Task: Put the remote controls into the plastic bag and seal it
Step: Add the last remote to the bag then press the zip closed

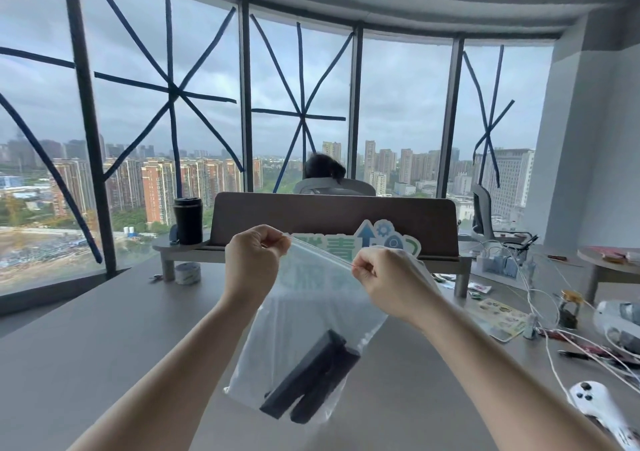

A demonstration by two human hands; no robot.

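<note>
Soft overcast daylight floods in through the windows; wide-angle distortion bends the frame edges, and the bench shows faint shadows.

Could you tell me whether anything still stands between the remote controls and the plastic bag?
Nothing visible does: both remote controls already lie inside the plastic bag, held up at its top edge by the left hand and right hand.

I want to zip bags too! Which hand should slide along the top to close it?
Probably the right hand. Both hands pinch the plastic bag at its top strip, remote controls already inside. The left hand grips the raised corner, a good anchor.
</note>
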